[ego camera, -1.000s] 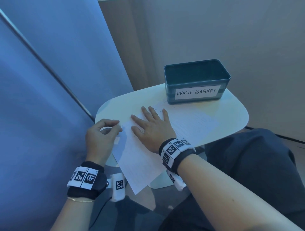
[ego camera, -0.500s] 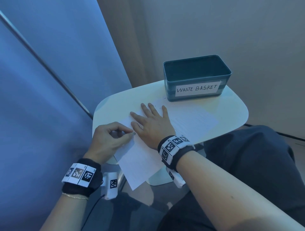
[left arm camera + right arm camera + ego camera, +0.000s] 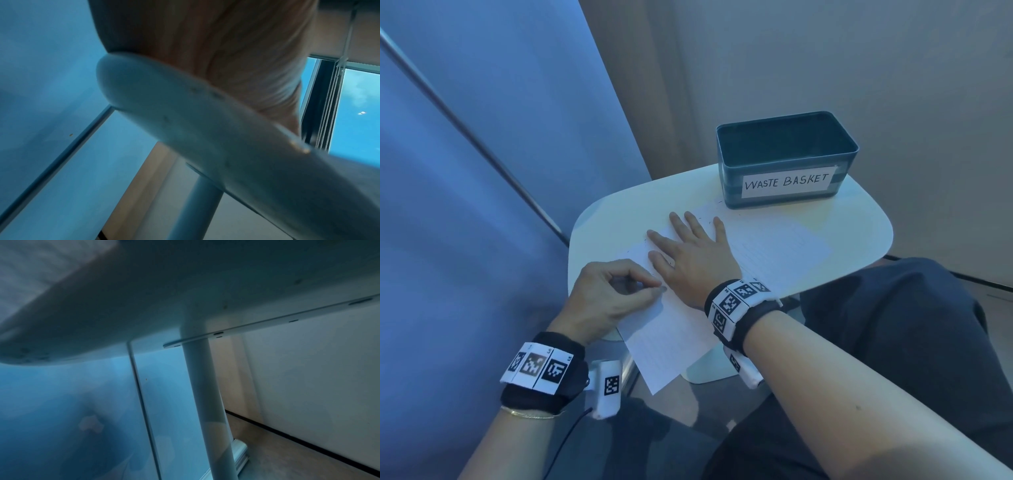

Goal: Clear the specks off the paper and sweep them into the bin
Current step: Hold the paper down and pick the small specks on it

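Note:
A white sheet of paper lies slantwise on the small white table, its near corner hanging over the table's front edge. A few tiny dark specks show on the sheet near my fingertips. My right hand lies flat on the paper with its fingers spread. My left hand has curled fingers, and its thumb and forefinger pinch the paper's left edge. The dark teal bin, labelled WASTE BASKET, stands at the back of the table just beyond the sheet. Both wrist views look up at the table's underside, so neither shows fingers.
A blue glass wall with a slanted metal bar runs close along the left. My knee in dark trousers sits against the table's right front. The table's single post stands below the top.
My left hand has moved right from the bare table to the paper's left edge and pinched it. My right hand has stayed flat on the sheet.

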